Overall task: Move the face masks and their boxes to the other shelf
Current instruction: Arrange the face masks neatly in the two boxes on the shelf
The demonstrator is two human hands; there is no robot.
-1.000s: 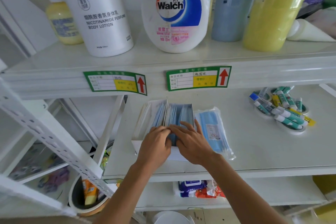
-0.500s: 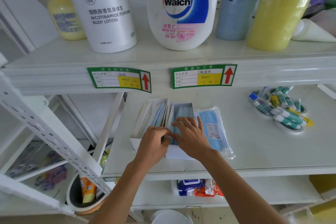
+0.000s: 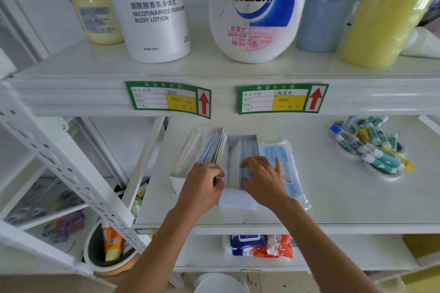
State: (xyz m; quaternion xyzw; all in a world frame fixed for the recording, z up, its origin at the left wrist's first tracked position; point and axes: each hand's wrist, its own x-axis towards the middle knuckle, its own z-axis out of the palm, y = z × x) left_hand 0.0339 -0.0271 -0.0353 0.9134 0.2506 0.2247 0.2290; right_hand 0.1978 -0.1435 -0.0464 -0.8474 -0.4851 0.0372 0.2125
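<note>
left grip [image 3: 202,188]: curled, pinching box wall [image 3: 220,150] | right grip [image 3: 262,181]: fingers spread, touching masks [image 3: 246,150] beneath it

2 bare forearms — no sleeves, left hand [image 3: 202,188] and right hand [image 3: 264,181] ungloved.

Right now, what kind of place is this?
Probably a small shop or a mock retail setup: white metal shelf with green price tags on its edge, toiletry bottles like the Walch bottle above, and mask boxes and glue sticks below.
</note>
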